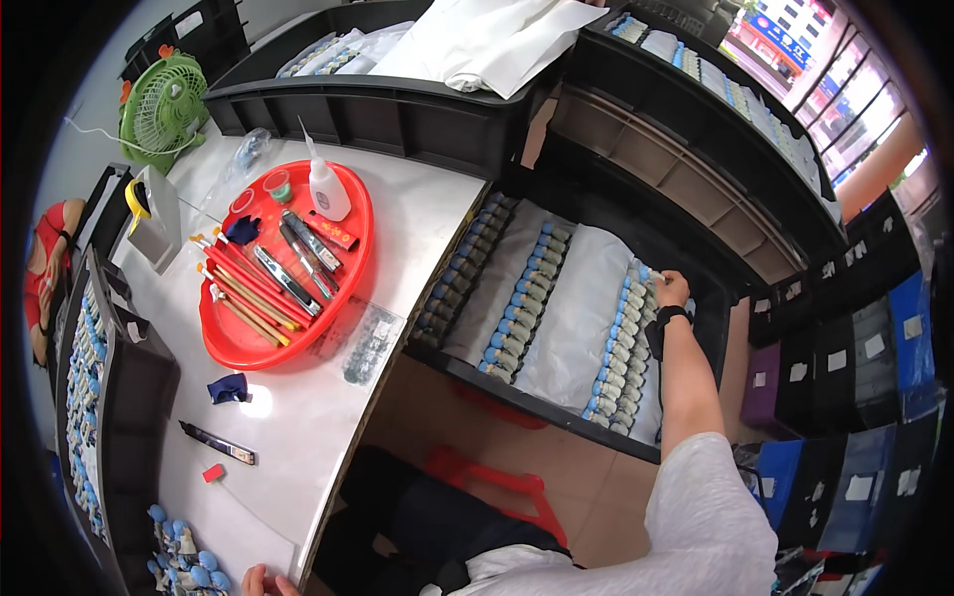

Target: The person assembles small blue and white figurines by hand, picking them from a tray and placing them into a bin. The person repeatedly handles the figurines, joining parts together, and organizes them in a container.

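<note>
My right hand (672,289), with a dark band at the wrist, reaches into a black crate (517,399) on the right. Its fingers are pinched on a small blue-and-cream figurine (655,275) at the far end of a row. Several more such figurines stand in rows (532,298) on white sheets (568,323) in that crate. At the bottom edge, my left hand (266,581) shows only in part, fingertips apart at the white table (298,437). Close to it lies a heap of blue-headed figurines (184,556).
On the table, a red tray (214,333) holds brushes, cutter knives and a white squeeze bottle (328,191). A cutter knife (219,443) lies loose nearby. A green fan (164,109) stands behind. More black crates (368,119) surround the table. Another person's arm (55,258) shows at far left.
</note>
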A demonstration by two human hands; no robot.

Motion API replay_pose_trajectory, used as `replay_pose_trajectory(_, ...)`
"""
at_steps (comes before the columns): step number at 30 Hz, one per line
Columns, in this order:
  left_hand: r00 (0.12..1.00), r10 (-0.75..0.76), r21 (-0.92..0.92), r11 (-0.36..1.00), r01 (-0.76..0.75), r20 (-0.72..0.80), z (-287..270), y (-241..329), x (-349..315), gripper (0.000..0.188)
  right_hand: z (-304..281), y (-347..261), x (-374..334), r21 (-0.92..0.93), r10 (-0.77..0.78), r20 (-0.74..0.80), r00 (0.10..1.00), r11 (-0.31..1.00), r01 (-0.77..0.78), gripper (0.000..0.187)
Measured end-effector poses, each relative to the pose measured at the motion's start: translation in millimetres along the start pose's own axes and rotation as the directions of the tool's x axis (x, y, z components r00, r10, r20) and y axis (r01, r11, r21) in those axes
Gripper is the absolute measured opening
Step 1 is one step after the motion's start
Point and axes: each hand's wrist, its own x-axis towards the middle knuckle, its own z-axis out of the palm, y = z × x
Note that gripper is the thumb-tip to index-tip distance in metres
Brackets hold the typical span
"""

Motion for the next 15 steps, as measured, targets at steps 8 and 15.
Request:
replay_pose_trajectory(8, 1.000, -0.017, -0.030, 0.999, 0.018, 0.019, -2, -7, -4, 0.025, 52, 18, 19, 0.045, 0.020, 0.156, 0.987, 0.999, -0.027, 0.026)
replay_pose_trajectory(15, 1.000, -0.005, -0.060, 0.998, 0.006, 0.023, -1, -6, -2, 0.025, 49, 42, 26, 0.233, -0.125, 0.336, 0.934, 0.971, 0.046, 0.040)
